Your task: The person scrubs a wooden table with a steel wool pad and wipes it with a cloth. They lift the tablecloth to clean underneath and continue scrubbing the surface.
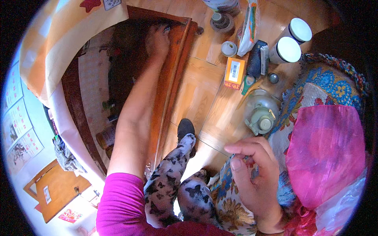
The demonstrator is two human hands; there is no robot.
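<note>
Open dark wooden cabinet door (173, 74)

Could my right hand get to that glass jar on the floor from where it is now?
Probably yes. The right hand hovers empty, fingers curled, just short of the glass jar, which lies on bare wooden floor beside the patterned cloth. Nothing sits between them, so a short forward reach looks enough.

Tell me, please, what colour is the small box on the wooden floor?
Orange, with a white label; the small box shows in the head view.

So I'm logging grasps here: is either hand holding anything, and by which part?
Left hand grips the top edge of the wooden panel. Right hand is half curled and holds nothing.
</note>
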